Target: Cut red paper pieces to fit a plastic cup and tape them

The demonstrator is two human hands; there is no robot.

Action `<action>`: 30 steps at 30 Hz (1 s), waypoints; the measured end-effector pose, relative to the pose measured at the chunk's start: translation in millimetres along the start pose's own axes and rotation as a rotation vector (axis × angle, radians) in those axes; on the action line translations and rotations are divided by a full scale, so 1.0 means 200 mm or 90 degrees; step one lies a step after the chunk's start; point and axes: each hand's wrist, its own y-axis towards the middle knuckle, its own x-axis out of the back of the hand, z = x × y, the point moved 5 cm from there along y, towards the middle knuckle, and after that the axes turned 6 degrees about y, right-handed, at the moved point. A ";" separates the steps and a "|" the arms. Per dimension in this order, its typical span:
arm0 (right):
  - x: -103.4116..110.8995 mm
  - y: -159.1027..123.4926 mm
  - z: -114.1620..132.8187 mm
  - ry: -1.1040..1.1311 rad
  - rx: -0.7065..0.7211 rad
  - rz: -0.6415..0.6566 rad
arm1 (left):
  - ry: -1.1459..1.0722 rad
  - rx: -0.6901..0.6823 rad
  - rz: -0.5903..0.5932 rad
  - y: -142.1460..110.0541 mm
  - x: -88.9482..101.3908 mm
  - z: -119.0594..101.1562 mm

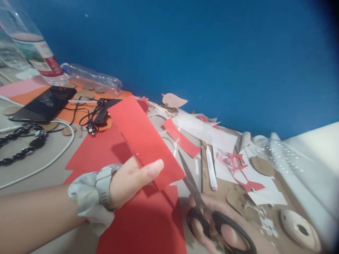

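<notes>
Red paper is being held up as a folded strip [144, 141] by the left hand [129, 181], the thumb and fingers [155, 167] closed on its lower edge, so that the strip is being kept tilted above the counter [34, 160]. A grey watch [104, 183] and a grey scrunchie [83, 201] are being worn on that wrist. Just right of the strip, black-handled scissors [209, 211] are being gripped by the right hand [225, 233], fingers threaded through the loops; the blades are being pointed up toward the strip's lower right corner, nearly closed and apart from the paper. Under the strip, a larger red sheet [143, 222] is being left flat on the counter. Right of the strip, a white pen [211, 167] and red cut-outs [235, 165] are lying on white paper. Left of the strip, a black phone [43, 104], a black cable [91, 120] and black beads [23, 143] are being kept on the counter. Further left and behind it, a clear plastic bottle [34, 49] is standing against the blue wall [212, 53].
</notes>
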 end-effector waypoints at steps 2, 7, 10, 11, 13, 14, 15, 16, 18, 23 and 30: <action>0.01 -0.01 -0.01 -0.012 -0.027 0.007 | -0.027 0.014 -0.096 0.00 0.03 0.03; 0.03 -0.01 -0.02 -0.008 -0.020 -0.013 | -0.002 0.021 -0.208 0.00 0.05 0.04; 0.02 -0.01 -0.03 0.002 -0.012 -0.022 | 0.111 -0.003 -0.255 0.00 0.06 0.00; 0.01 0.00 -0.02 0.000 -0.009 -0.025 | 0.157 -0.014 -0.258 0.00 0.06 -0.01; 0.00 0.00 -0.01 -0.010 0.006 -0.029 | 0.238 -0.042 -0.258 0.00 0.07 -0.04; -0.01 0.01 0.00 -0.019 0.010 -0.031 | 0.268 -0.053 -0.256 0.00 0.07 -0.05; -0.01 0.01 0.01 -0.030 0.015 -0.036 | 0.290 -0.059 -0.254 0.00 0.07 -0.05; -0.01 0.01 0.02 -0.040 0.020 -0.041 | 0.304 -0.064 -0.252 0.00 0.07 -0.06; -0.02 0.01 0.02 -0.056 0.026 -0.044 | 0.323 -0.064 -0.253 0.00 0.07 -0.06; -0.02 0.01 0.03 -0.073 0.020 -0.041 | 0.364 -0.038 -0.286 0.00 0.08 -0.07; -0.03 0.01 0.03 -0.062 0.016 -0.032 | 0.407 -0.037 -0.262 0.00 0.07 -0.08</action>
